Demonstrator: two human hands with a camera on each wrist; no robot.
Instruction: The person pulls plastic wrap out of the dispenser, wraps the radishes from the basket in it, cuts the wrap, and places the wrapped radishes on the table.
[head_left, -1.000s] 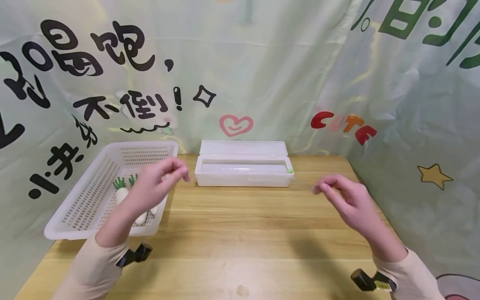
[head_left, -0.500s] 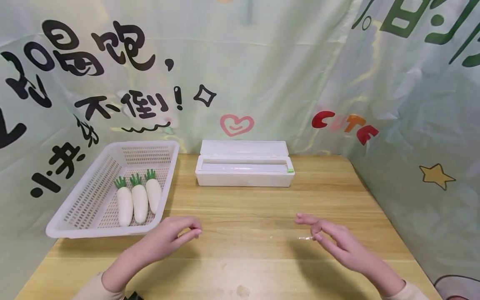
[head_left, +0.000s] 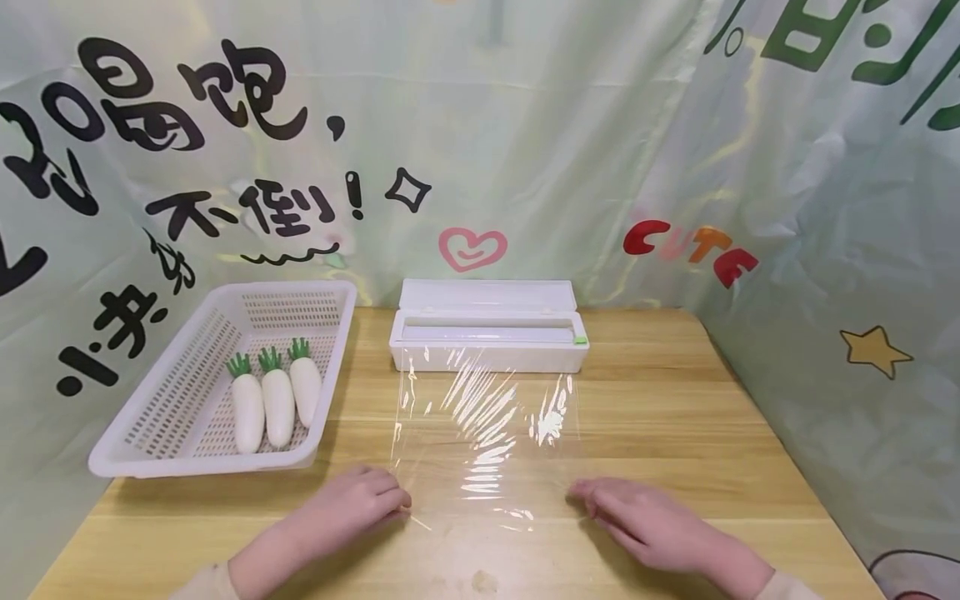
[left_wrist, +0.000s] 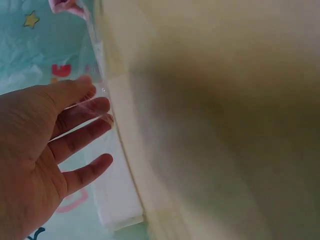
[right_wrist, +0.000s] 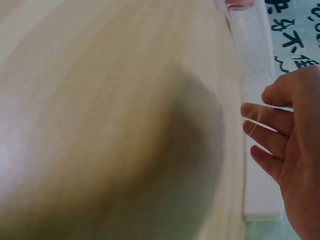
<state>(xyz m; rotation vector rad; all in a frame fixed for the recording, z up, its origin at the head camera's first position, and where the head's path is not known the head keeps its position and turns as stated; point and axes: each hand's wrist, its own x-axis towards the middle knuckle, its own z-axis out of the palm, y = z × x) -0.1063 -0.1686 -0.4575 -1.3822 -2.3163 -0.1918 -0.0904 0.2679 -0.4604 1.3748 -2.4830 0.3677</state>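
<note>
A sheet of clear cling film [head_left: 487, 442] stretches from the front of a white cling film box [head_left: 491, 358] toward the near side of the wooden table. My left hand [head_left: 337, 512] pinches the film's near left corner between thumb and index finger; in the left wrist view its other fingers [left_wrist: 82, 177] spread loosely beside the film. At the near right corner, my right hand [head_left: 648, 525] pinches the film too, its thumb and index finger together. The box's lid [head_left: 487, 296] stands raised, and a roll [head_left: 487, 334] shows inside. A small green slider [head_left: 580, 340] sits at the right end.
On the left of the table [head_left: 720, 433] stands a white perforated basket [head_left: 168, 400] holding several things: white radishes [head_left: 279, 408] with green tops lie side by side in it. A printed cloth [head_left: 562, 150] hangs behind the table.
Both hands have come back toward the near edge and down, drawing the cling film out from the box across the table. The radishes, hidden by the left arm at first, now show fully.
</note>
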